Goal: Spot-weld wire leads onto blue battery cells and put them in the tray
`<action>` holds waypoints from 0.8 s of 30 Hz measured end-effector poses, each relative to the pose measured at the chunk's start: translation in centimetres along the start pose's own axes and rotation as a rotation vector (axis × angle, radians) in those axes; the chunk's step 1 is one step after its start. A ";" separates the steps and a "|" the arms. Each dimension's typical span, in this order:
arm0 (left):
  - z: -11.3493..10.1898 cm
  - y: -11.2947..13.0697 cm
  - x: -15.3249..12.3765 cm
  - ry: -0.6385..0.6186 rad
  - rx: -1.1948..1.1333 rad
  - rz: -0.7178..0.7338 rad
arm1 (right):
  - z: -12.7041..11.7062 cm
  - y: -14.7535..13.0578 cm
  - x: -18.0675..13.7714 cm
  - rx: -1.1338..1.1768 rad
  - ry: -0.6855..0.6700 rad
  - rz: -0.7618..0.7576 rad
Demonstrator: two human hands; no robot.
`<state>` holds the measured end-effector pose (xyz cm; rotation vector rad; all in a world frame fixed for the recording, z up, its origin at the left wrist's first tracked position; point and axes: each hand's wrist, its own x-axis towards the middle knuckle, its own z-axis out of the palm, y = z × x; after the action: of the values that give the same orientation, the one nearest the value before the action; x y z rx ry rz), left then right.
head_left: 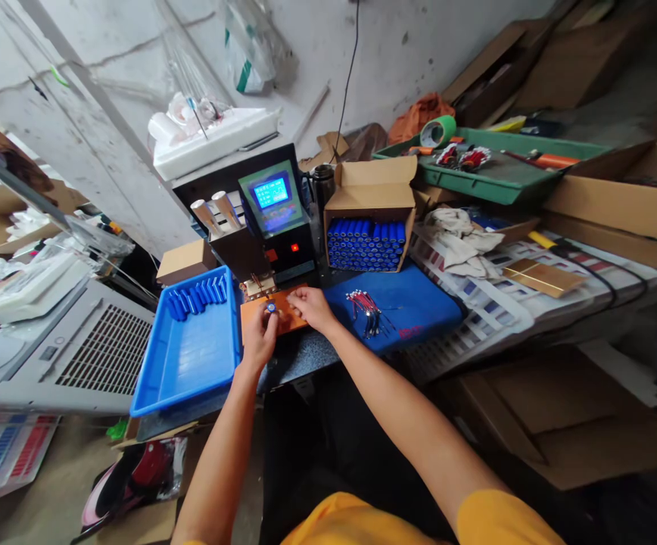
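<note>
My left hand (259,333) is closed round a small blue cylindrical battery cell (271,307), holding it upright on an orange work plate (291,318) in front of a spot-welding machine (275,219). Resting on that plate just right of the cell, my right hand (310,305) has its fingers curled and pinched together; whatever they hold is too small to make out. A blue tray (186,356) with a row of blue cells (197,295) lies left of my left hand.
An open cardboard box (371,193) full of blue cells stands behind a blue mat (419,303) bearing a bundle of red-and-black wires (365,306). A green tray (499,178) with tools sits at the back right. Cardboard boxes lie right, a grey vented unit (79,356) left.
</note>
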<state>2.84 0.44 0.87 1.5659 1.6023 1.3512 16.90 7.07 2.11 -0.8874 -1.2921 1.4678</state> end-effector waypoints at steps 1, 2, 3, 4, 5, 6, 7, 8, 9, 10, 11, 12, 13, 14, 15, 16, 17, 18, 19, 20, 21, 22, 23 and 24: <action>-0.1 0.1 0.0 0.008 0.023 -0.009 | -0.1 -0.1 -0.1 0.004 -0.002 0.009; -0.2 0.1 0.1 0.012 0.042 -0.010 | -0.1 -0.2 -0.1 0.008 -0.006 0.018; -0.3 0.2 0.2 0.017 0.060 0.002 | -0.1 -0.3 -0.2 0.012 -0.011 0.026; -0.4 0.2 0.3 0.024 0.079 0.027 | -0.2 -0.4 -0.3 0.015 -0.017 0.033; -0.5 0.3 0.4 0.030 0.099 0.060 | -0.2 -0.4 -0.3 0.017 -0.023 0.039; -0.6 0.3 0.5 0.032 0.114 0.089 | -0.3 -0.5 -0.3 0.018 -0.027 0.043; -0.6 0.3 0.7 0.031 0.121 0.109 | -0.3 -0.4 -0.3 0.020 -0.031 0.045; -0.6 0.2 0.8 0.024 0.119 0.113 | -0.3 -0.4 -0.3 0.022 -0.033 0.045; -0.6 0.2 1.0 0.014 0.110 0.103 | -0.3 -0.4 -0.2 0.024 -0.033 0.045; -0.6 0.2 1.2 0.006 0.094 0.081 | -0.3 -0.3 -0.2 0.025 -0.030 0.044; -0.5 0.1 1.3 0.004 0.078 0.056 | -0.2 -0.3 -0.2 0.026 -0.025 0.045; -0.5 0.1 1.5 0.007 0.068 0.033 | -0.2 -0.2 -0.1 0.027 -0.017 0.045; -0.4 0.0 1.6 0.012 0.060 0.013 | -0.1 -0.2 -0.1 0.030 -0.006 0.044; -0.3 -0.1 1.7 0.014 0.052 -0.003 | -0.1 -0.2 -0.1 0.034 0.007 0.041; -0.3 -0.2 1.7 0.010 0.044 -0.012 | 0.0 -0.1 -0.1 0.042 0.021 0.036; -0.2 -0.3 1.8 0.006 0.038 -0.018 | 0.1 -0.1 -0.1 0.050 0.034 0.029; -0.2 -0.4 1.8 0.003 0.031 -0.020 | 0.2 -0.1 -0.1 0.056 0.046 0.021; -0.1 -0.5 1.8 0.000 0.024 -0.019 | 0.3 0.0 0.0 0.059 0.054 0.013; 0.0 -0.5 1.8 0.001 0.016 -0.018 | 0.4 0.0 0.0 0.058 0.061 0.006; 0.1 -0.6 1.8 0.003 0.010 -0.016 | 0.5 0.1 0.1 0.051 0.068 -0.002; 0.2 -0.7 1.8 0.009 0.002 -0.017 | 0.6 0.2 0.2 0.041 0.076 -0.011; 0.3 -0.7 1.8 0.015 -0.003 -0.022 | 0.8 0.3 0.3 0.027 0.087 -0.021; 0.4 -0.8 1.8 0.018 -0.004 -0.030 | 0.9 0.3 0.4 0.012 0.098 -0.032; 0.5 -0.8 1.8 0.020 0.001 -0.038 | 1.0 0.4 0.5 -0.005 0.110 -0.042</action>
<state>2.53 2.40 0.44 1.5197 1.6364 1.3500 15.75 7.23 1.96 -0.9260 -1.2261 1.3648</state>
